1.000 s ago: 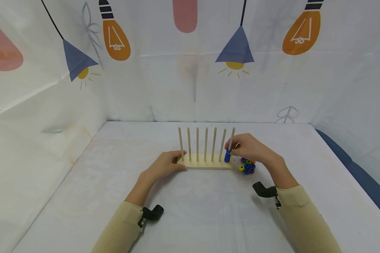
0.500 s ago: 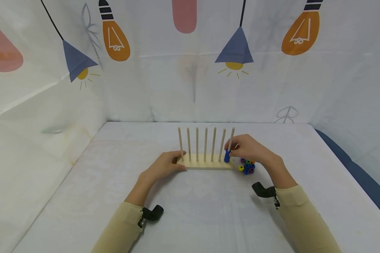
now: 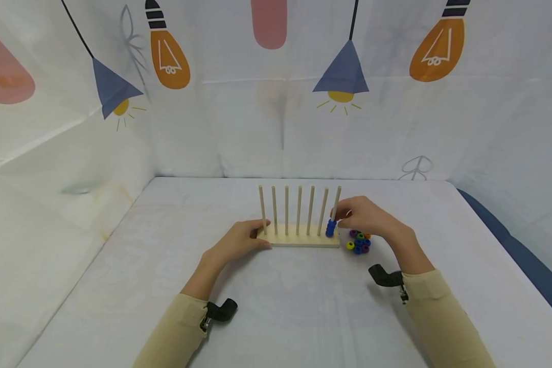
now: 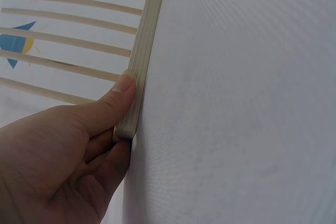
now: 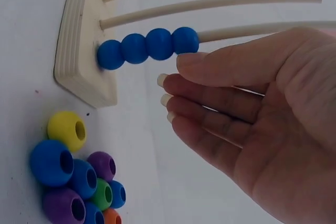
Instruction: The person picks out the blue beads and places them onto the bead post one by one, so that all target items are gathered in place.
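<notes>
A pale wooden peg rack stands on the table, with a row of upright pegs. My left hand grips the left end of its base, thumb along the front edge in the left wrist view. Several blue beads are stacked on the rightmost peg, down against the base. My right hand is at the top of this stack. Its thumb tip lies right at the uppermost bead, while three other fingers extend loosely below. The index finger is mostly hidden in the right wrist view.
Loose beads in yellow, blue, purple, green and orange lie clustered on the table by the rack's right end, below the right hand. A white printed curtain hangs behind the table.
The right hand has shifted slightly right, its fingertips easing off the uppermost blue bead, and the blue stack sits a little lower. The left hand stays at the rack's end.
</notes>
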Tool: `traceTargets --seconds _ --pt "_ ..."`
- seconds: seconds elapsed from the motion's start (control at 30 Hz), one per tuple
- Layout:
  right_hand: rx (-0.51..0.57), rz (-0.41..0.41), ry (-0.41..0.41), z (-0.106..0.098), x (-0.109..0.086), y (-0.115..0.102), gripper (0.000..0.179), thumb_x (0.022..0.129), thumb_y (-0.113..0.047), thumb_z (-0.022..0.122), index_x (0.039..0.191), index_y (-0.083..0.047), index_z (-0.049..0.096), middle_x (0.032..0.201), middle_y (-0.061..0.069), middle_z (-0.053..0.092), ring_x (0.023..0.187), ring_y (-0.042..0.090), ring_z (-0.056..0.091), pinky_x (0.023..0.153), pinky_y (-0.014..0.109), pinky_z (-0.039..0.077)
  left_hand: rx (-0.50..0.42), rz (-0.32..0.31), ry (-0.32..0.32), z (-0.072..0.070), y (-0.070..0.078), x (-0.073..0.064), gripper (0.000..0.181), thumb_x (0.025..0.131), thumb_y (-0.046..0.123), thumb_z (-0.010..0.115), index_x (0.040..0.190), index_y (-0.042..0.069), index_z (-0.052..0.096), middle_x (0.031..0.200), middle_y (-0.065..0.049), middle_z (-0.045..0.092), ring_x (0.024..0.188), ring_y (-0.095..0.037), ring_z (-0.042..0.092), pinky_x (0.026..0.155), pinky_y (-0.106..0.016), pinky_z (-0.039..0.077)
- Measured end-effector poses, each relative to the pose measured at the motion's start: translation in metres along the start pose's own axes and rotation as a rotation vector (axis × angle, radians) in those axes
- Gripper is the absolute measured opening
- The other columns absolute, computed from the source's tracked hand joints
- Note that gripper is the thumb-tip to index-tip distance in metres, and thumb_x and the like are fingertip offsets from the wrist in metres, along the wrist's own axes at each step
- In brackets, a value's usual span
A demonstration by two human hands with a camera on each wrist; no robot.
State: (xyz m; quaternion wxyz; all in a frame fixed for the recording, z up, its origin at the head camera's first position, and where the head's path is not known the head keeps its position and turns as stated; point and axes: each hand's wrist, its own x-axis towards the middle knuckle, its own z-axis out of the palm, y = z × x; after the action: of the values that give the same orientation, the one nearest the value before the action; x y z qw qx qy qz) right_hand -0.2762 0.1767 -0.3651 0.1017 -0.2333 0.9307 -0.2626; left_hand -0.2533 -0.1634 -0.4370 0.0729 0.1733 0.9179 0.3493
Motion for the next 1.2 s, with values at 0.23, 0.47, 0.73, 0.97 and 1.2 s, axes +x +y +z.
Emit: traceTargets --seconds 0.23,0.47,0.73,0.97,1.2 --pt "-0.037 0.005 0.012 -0.003 -0.001 0.005 0.023 0.089 -0.003 0.063 0.11 -0.006 0.073 0.109 0.014 0.072 0.1 0.028 0.066 0.088 0.047 0.057 0.003 -0.004 -0.001 0.0 0.002 0.0 0.064 0.085 0.036 0.078 0.142 0.019 0.056 0.148 -0.002 0.054 0.141 -0.02 0.046 0.116 -0.043 0.038" --pt "-0.029 0.019 0.029 -0.006 0.002 0.014 0.029 0.09 -0.002 0.062 0.117 0.0 0.07 0.112 0.017 0.071 0.103 0.031 0.065 0.088 0.048 0.056 0.006 -0.005 0.006 -0.003 0.002 0.001 0.063 0.085 0.035 0.078 0.142 0.019 0.056 0.147 -0.001 0.055 0.14 -0.019 0.047 0.115 -0.042 0.039" --pt "-0.036 0.091 -0.018 -0.002 0.0 0.029 0.03 0.088 -0.003 0.063 0.117 0.0 0.07 0.11 0.015 0.071 0.099 0.026 0.063 0.086 0.043 0.056 -0.014 -0.01 0.001 -0.002 0.001 -0.005 0.064 0.085 0.035 0.078 0.143 0.018 0.056 0.148 -0.003 0.054 0.141 -0.023 0.046 0.117 -0.043 0.037" --pt "-0.049 0.11 -0.024 -0.001 0.0 0.042 0.028 0.087 -0.001 0.063 0.114 0.0 0.071 0.109 0.015 0.071 0.098 0.026 0.064 0.086 0.044 0.057 -0.014 -0.014 0.014 -0.002 0.003 -0.007 0.062 0.086 0.035 0.077 0.143 0.019 0.056 0.149 -0.003 0.053 0.143 -0.024 0.043 0.119 -0.044 0.034" --pt "-0.024 0.169 -0.052 -0.003 -0.003 0.057 0.028 0.085 -0.003 0.065 0.112 -0.003 0.071 0.109 0.014 0.07 0.099 0.028 0.063 0.087 0.046 0.056 -0.014 -0.005 0.008 -0.001 0.005 -0.005 0.062 0.086 0.034 0.077 0.143 0.018 0.056 0.148 -0.004 0.053 0.142 -0.023 0.044 0.118 -0.044 0.036"
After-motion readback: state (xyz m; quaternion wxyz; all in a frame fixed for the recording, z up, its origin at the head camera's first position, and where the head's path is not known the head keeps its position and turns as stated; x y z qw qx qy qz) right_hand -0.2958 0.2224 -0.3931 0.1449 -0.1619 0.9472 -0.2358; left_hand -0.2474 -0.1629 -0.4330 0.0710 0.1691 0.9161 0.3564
